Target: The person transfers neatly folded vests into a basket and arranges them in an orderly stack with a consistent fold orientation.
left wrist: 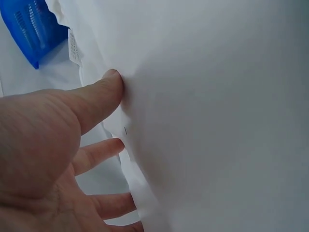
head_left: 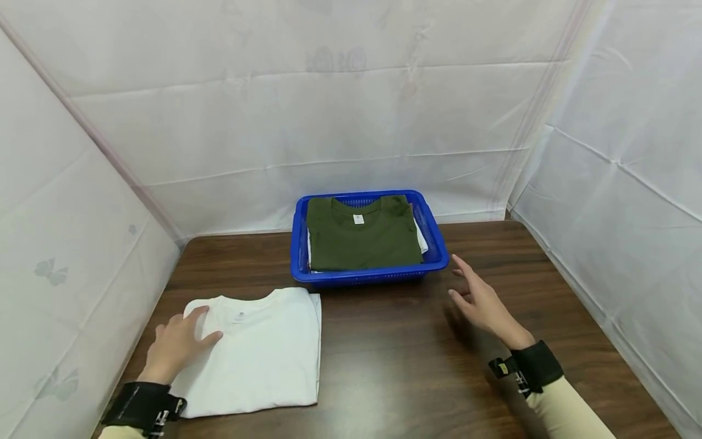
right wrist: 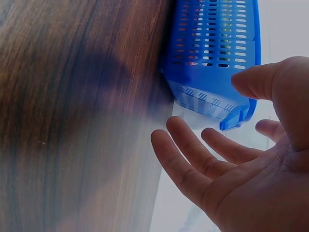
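A folded white T-shirt (head_left: 263, 353) lies flat at the left of the table, its neckline toward the back. My left hand (head_left: 174, 346) rests at the shirt's left edge with thumb and fingers spread. In the left wrist view, the thumb (left wrist: 104, 94) touches the white cloth and the other fingertips meet its edge. At the back middle stands a blue plastic basket (head_left: 370, 277) holding a folded dark green T-shirt (head_left: 364, 241) on top of other cloth, some of it white. Just off the basket's front right corner, my right hand (head_left: 485, 308) hovers with loosely extended fingers, holding nothing.
The brown wooden table (head_left: 395, 366) is enclosed by white sheeting (head_left: 351, 122) at the back and on both sides. Black straps with small cameras circle both wrists. The basket stands close to the back sheet.
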The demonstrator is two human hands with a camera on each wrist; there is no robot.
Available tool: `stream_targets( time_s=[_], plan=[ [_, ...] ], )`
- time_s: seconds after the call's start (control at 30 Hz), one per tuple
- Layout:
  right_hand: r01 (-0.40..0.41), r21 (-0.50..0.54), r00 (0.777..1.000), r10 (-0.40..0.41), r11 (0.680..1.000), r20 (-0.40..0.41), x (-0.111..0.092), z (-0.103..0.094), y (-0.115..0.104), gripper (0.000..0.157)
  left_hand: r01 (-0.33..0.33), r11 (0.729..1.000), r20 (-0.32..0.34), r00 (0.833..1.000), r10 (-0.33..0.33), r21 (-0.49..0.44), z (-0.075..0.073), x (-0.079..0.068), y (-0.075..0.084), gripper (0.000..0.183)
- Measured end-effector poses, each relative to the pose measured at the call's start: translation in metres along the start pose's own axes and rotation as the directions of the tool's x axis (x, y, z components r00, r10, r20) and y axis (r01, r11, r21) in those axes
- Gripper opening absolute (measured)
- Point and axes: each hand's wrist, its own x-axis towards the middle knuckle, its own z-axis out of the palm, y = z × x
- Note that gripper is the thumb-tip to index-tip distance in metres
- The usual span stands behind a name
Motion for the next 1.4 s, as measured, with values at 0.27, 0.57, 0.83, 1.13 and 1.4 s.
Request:
stream_targets(
  time_s=[0.27,0.57,0.83,1.13,1.4],
  plan=[
    [-0.004,-0.008,1.000,0.004,1.000,0.007,-0.003,0.001,-0.001,0.078,0.007,1.000,0.020,1.000,-0.008,0.009,0.004,-0.009,0.025,0.077],
    [0.022,0.003,1.000,-0.022,1.000,0.004,-0.006,0.004,-0.002,0.077,-0.024,0.999,0.047,0.999,0.026,-0.036,0.009,-0.014,0.053,0.080],
    [0.009,0.006,1.000,-0.009,1.000,0.015,-0.008,0.007,-0.003,0.077,-0.096,0.991,0.028,0.995,0.099,-0.092,0.015,-0.017,0.071,0.073],
    [0.003,0.000,1.000,-0.003,1.000,0.023,-0.012,0.009,-0.004,0.077,-0.105,0.987,0.025,0.994,0.109,-0.126,0.020,-0.021,0.084,0.071],
    [-0.021,0.003,0.999,0.020,1.000,0.040,-0.014,0.011,-0.008,0.076,-0.098,0.981,0.025,0.994,0.103,-0.165,0.024,-0.020,0.102,0.067]
  ],
)
